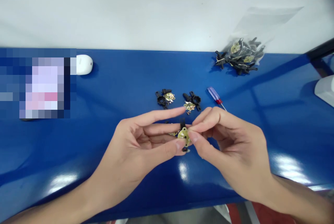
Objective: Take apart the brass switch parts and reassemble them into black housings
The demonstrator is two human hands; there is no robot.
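Between my two hands is a small black plastic part with a gold-coloured metal plate (184, 136) on its face. My left hand (151, 138) grips it from the left, the thumb pressed on the plate and the index finger stretched out above. The thumb and index finger of my right hand (224, 144) pinch the plate's right edge; anything small between those fingertips is hidden. Just beyond lie two groups of black parts with gold plates, one around a left plate (169, 97), the other around a right plate (189, 106). Small screws (188, 113) lie by them.
A screwdriver (215, 95) with a clear purple and red handle lies right of the parts. Farther back, a plastic bag (244, 55) holds several similar parts. A white rounded case (84, 64) and a blurred-out device (44, 88) sit left on the blue table (117, 77).
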